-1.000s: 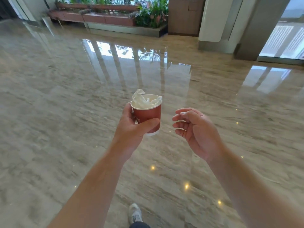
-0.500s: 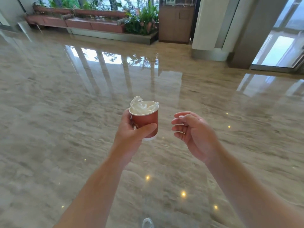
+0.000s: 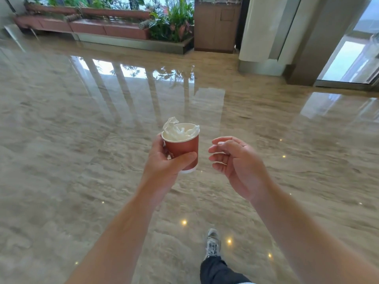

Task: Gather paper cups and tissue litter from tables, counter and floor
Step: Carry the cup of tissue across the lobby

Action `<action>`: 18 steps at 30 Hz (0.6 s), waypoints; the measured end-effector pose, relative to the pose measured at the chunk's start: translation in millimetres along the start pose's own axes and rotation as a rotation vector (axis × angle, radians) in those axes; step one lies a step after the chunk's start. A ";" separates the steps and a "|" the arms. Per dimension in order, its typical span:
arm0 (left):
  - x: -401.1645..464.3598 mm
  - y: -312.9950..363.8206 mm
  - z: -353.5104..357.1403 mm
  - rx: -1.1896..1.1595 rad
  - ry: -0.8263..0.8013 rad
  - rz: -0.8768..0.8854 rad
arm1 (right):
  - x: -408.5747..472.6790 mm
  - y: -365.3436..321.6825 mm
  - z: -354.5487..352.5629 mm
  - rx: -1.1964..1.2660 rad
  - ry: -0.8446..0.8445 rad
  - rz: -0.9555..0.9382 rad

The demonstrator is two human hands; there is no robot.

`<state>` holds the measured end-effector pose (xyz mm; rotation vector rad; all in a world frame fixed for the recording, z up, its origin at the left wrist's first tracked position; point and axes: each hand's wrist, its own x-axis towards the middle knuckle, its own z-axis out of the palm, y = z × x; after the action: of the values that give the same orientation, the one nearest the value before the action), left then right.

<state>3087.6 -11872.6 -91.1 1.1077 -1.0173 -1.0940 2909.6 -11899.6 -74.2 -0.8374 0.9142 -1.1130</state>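
My left hand [image 3: 164,160] grips a red paper cup [image 3: 184,147] upright at chest height, thumb across its front wall. White crumpled tissue [image 3: 177,130] fills the cup and pokes above its rim. Just right of the cup, a short gap away, my right hand [image 3: 235,162] hovers with loosely curled fingers and holds nothing. No other cup or tissue shows on the floor in view.
Glossy beige marble floor [image 3: 82,140] stretches ahead. A long planter with greenery [image 3: 172,19] and a wooden cabinet [image 3: 215,25] line the far wall. A pale column [image 3: 264,31] and glass doors [image 3: 348,58] stand far right. My shoe [image 3: 213,243] steps below.
The view has advanced across the floor toward the planter and cabinet. My right foot has swung forward into view. Both hands keep the same pose, cup still in the left.
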 end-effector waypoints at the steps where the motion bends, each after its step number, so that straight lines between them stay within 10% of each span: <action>1: 14.1 -3.7 1.1 0.002 -0.010 -0.001 | 14.5 0.1 -0.6 0.006 0.006 0.004; 18: 334.1 -1.6 59.5 0.065 -0.004 0.041 | 322.8 -86.6 -29.7 0.060 0.000 -0.012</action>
<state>3086.5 -12210.4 -58.4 1.1323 -1.0806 -1.0365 2909.6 -12235.1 -65.4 -0.7949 0.8724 -1.1456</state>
